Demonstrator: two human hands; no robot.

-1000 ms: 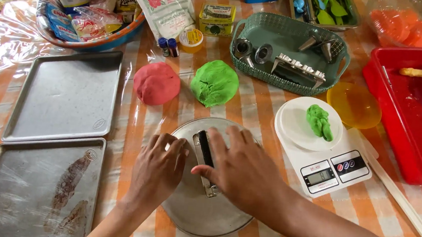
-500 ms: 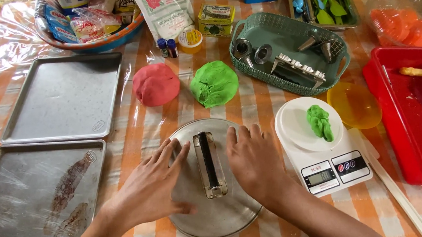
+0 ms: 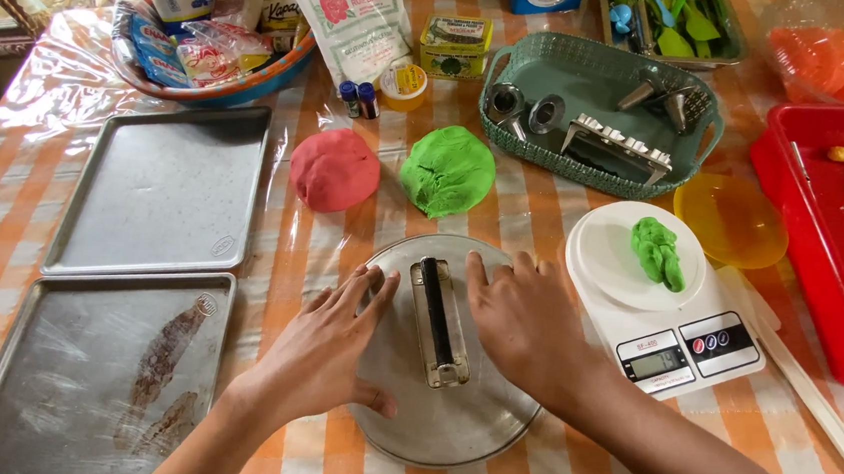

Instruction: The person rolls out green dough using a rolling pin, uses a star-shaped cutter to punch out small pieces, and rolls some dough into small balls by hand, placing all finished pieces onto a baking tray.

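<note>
Both hands now spread flat off the handle. Head view: left hand (image 3: 325,348) and right hand (image 3: 524,320), fingers open, press round metal lid (image 3: 442,429) on the checked table, flanking its black handle (image 3: 439,319). Stiff, smooth, likely light; lift by handle. Whatever lies under the lid is hidden.

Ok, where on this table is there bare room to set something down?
The upper baking tray is bare, as is the cloth strip between the red dough and that tray. Crowded: the table's far edge, and around the scale. Both hands cover the round lid.
</note>
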